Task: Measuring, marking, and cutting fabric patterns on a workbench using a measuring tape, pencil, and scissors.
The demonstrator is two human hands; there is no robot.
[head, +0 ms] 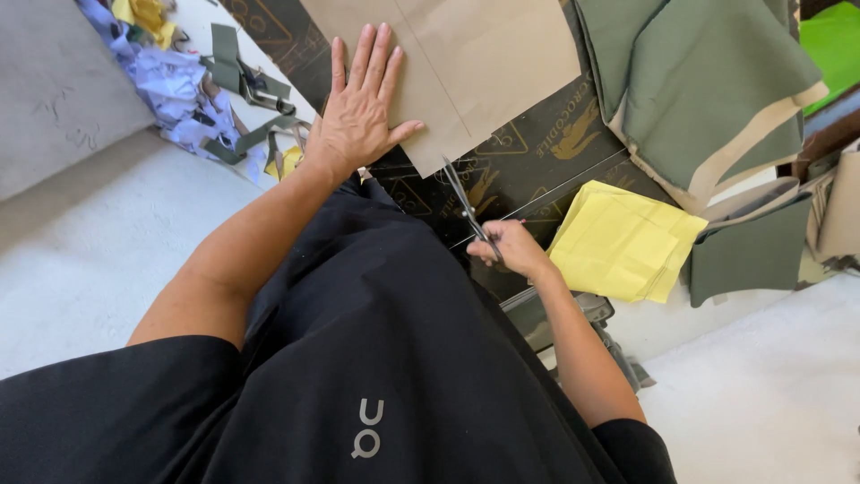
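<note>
Fingers [365, 56] of the left hand [358, 112] lie spread and flat on a tan sheet of fabric [475, 63], pressing it onto the dark surface [537, 148]. Fingers of the right hand [511, 249] are curled through the handles of grey scissors [468, 208], whose blades meet the sheet's near edge. That sheet is plain, smooth, with straight-cut sides. Right of it lie folded olive-green fabric pieces [708, 90]; below those, a folded yellow piece [623, 244]. Left of the sheet sits a heap of lilac and green scraps [193, 94].
</note>
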